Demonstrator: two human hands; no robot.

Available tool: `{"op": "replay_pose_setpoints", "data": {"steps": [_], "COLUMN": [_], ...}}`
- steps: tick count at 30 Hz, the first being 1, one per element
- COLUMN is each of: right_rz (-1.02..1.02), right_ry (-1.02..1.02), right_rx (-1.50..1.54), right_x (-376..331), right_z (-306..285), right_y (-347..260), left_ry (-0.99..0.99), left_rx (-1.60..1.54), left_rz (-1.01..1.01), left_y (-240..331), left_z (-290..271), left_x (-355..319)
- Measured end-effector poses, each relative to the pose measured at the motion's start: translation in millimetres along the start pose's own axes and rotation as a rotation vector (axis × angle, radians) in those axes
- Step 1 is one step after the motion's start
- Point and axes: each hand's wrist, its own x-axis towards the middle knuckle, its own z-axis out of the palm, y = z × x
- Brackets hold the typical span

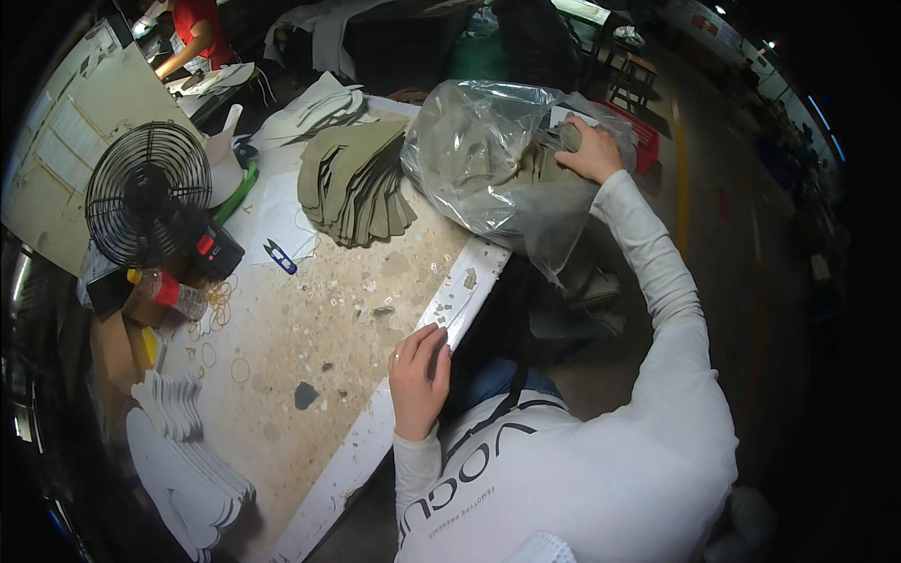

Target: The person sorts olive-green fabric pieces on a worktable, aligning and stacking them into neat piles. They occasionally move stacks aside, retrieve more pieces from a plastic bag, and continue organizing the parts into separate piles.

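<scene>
At the far right end of the table, a clear plastic bag (pixel 450 178) holds a mass of olive-green cut pieces. My right hand (pixel 593 152) reaches to the bag's mouth, its fingers closed round some olive cut pieces (pixel 549 155); its fingertips are partly hidden among them. My left hand (pixel 419 380) lies on the white table edge (pixel 450 296) with fingers stretched out and nothing held. Just left of the bag, a fanned stack of olive cut pieces (pixel 352 183) sits on the worn tabletop (pixel 282 375).
A black fan (pixel 148 192) with a battery base stands at the left, near a bottle (pixel 174 291) and rubber bands (pixel 218 305). Blue thread snips (pixel 280 256) lie mid-table. White cut pieces (pixel 178 469) are stacked near left. Beyond, a person in red (pixel 199 33) works.
</scene>
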Motion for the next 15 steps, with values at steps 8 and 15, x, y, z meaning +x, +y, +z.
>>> {"op": "replay_pose_setpoints", "data": {"steps": [8, 15], "right_rz": [-0.374, -1.030], "right_ry": [0.413, 0.631], "right_rx": [0.728, 0.636], "right_x": [-32, -70], "right_z": [-80, -104], "right_y": [-35, -155], "left_ry": [0.025, 0.122], "left_rx": [-0.093, -0.831], "left_rz": [-0.057, -0.357], "left_y": [2, 5], "left_z": [-1, -38], "left_x": [1, 7]}}
